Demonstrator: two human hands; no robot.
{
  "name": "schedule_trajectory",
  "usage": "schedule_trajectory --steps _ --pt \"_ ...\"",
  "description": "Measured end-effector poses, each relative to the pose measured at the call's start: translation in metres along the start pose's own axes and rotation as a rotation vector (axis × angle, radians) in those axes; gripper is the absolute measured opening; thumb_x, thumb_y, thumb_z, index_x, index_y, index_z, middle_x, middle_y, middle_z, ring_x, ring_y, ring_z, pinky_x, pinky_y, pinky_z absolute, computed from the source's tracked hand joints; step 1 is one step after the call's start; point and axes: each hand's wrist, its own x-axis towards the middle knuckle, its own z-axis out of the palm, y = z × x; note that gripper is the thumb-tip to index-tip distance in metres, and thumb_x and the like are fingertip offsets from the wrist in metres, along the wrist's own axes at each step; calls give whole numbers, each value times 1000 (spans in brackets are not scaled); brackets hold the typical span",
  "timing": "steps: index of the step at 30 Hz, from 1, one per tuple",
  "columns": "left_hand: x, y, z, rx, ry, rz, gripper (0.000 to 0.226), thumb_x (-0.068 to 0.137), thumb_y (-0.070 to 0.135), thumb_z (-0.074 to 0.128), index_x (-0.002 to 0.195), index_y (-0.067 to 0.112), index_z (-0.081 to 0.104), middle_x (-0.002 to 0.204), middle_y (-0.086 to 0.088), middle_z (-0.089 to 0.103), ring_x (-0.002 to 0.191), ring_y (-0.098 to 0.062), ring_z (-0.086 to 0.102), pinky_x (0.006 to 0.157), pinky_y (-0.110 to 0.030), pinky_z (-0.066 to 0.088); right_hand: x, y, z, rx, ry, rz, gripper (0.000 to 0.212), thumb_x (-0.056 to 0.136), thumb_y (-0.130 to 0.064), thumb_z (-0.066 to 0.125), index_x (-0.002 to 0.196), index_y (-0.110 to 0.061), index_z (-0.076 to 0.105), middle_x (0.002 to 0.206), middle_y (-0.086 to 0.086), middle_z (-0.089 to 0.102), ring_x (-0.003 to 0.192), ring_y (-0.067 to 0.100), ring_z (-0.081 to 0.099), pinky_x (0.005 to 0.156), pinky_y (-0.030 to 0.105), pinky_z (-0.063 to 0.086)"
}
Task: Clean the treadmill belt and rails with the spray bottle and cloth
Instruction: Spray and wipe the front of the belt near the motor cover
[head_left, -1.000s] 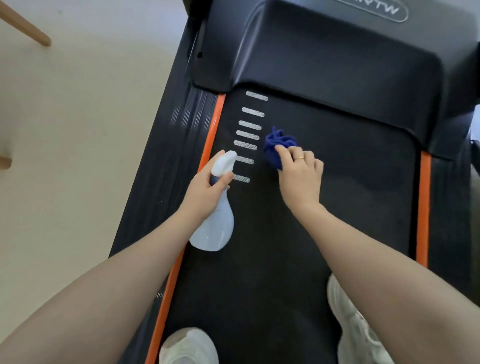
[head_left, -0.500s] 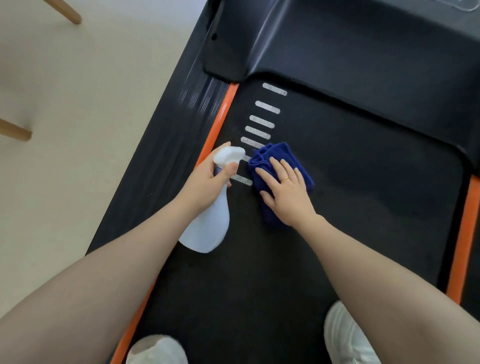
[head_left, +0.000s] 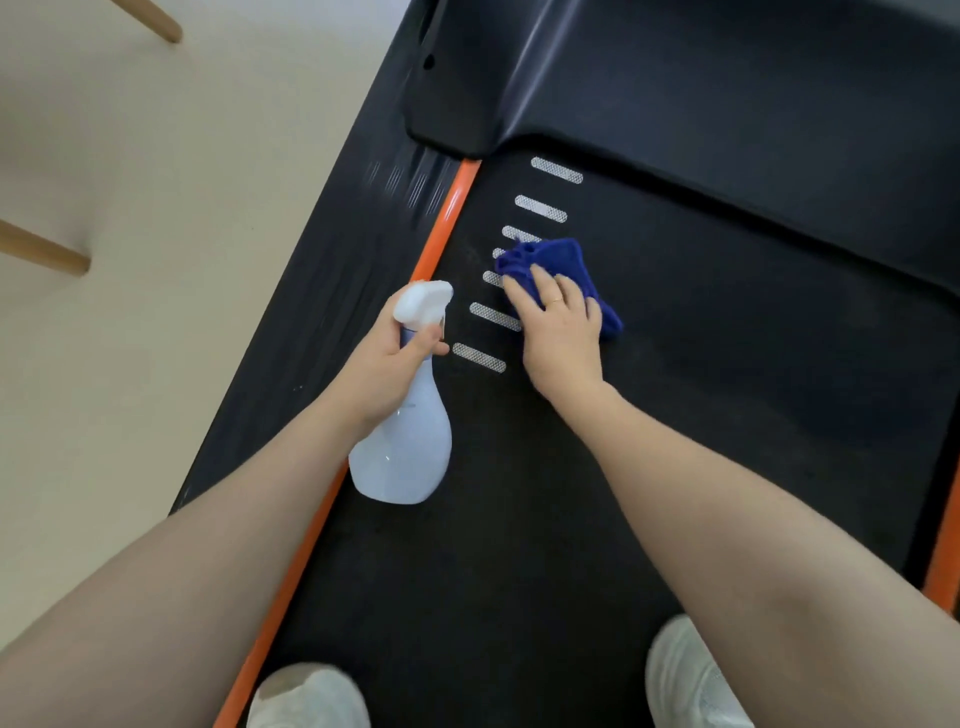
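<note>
1. Open treadmill belt right of the blue cloth: bare black surface, room for a hand to pass.
2. Beyond the cloth, the black motor cover rises over the belt and blocks the way.
3. Left of the cloth, the spray bottle stands in the left hand by the orange rail strip.
4. Nearer than the cloth, two white shoes occupy the belt.

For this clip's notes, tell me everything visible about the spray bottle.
The spray bottle is pale, bluish-white translucent plastic with a narrow neck widening to a rounded base, topped by a white trigger head. The left hand grips its neck, fingers curled round just under the head. It is held tilted, head pointing away from the person, base toward them, over the left edge of the treadmill belt beside the orange strip. Any liquid level is unclear.
</note>
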Motion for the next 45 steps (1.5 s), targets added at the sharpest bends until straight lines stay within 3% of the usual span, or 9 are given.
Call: schedule_trajectory --steps 3,5,10,18,24,27,36,42,45 --pt "1 -2 -1 50 42 22 45 100 26 44 142 28 28 115 14 50 82 16 59 70 -1 41 -30 -8 14 -66 -78 -419 60 87 -13 57 141 -33 38 150 4 33 136 30 31 106 50 25" --pt "0 -3 -2 61 73 30 47 99 28 44 143 29 26 114 11 52 80 10 62 67 -1 42 -13 3 12 -162 -82 -512 62 85 -14 59 140 -34 39 148 4 37 132 29 36 102 52 29" --pt "-14 -9 6 126 55 -21 54 99 29 44 148 29 20 103 4 54 79 -5 60 76 -13 45 -3 -1 -3 -39 -132 -213 62 90 -9 47 145 -32 28 151 7 24 132 33 27 100 47 33" --pt "-50 -15 35 272 -59 -53 56 97 29 48 147 24 23 102 1 56 76 -7 58 64 -11 40 -50 85 -62 291 -98 43 45 91 -10 45 134 -25 47 134 5 47 116 28 46 88 28 33" --pt "-57 10 79 341 -14 -26 63 83 40 68 136 18 42 115 -3 60 98 -21 59 86 -34 48 -85 74 -82 385 -99 23 45 91 -11 44 133 -27 47 131 2 48 115 23 46 92 31 35" --pt "-65 23 108 418 -30 -11 52 84 43 66 125 17 49 109 -5 62 98 -24 59 84 -39 48 -96 82 -94 422 -31 61 45 92 -10 42 134 -27 47 130 2 49 115 21 45 93 29 35" --pt "-72 35 151 309 -70 12 45 87 23 63 129 12 49 117 -6 58 110 -22 52 85 -27 39 -130 129 -93 431 -5 254 45 93 -9 40 135 -26 46 127 4 50 112 19 45 86 24 32" --pt "-71 28 123 209 76 -90 28 88 16 58 115 11 53 103 -4 58 90 -17 52 68 -27 39 -118 106 -78 455 -57 197 45 94 -11 40 136 -27 45 129 3 48 113 19 45 87 24 32" --pt "-77 24 109 218 214 -53 8 81 6 54 86 11 52 83 -2 53 75 -15 49 60 -25 38 -104 91 -73 435 -86 138 45 94 -12 41 136 -27 45 131 2 47 116 22 45 91 28 35"
